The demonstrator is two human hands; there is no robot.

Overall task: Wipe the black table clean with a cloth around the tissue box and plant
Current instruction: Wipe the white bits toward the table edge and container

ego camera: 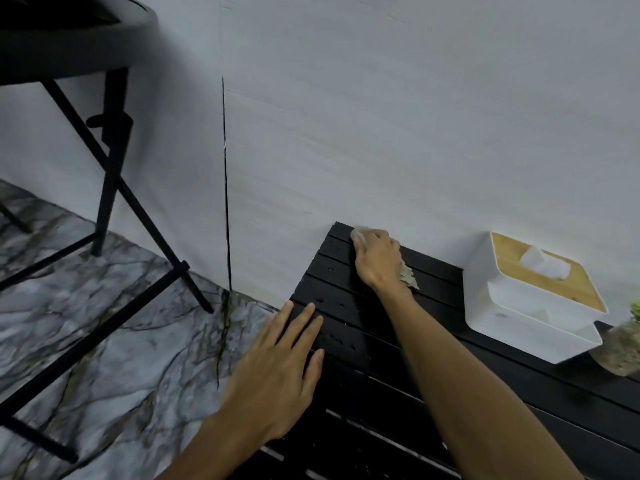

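Right of cloth (410, 275), tissue box (485, 289), then plant (616, 348)

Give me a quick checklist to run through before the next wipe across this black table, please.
1. Grip on cloth: ok, the right hand holds it against the far left corner of the table.
2. Bracing by left hand: ok, flat on the near left edge.
3. Gap to tissue box: ok, bare table between.
4. Steadiness of plant: cannot tell, cut off by the frame edge.
5. Surface clean: not ok, specks show near the left hand.
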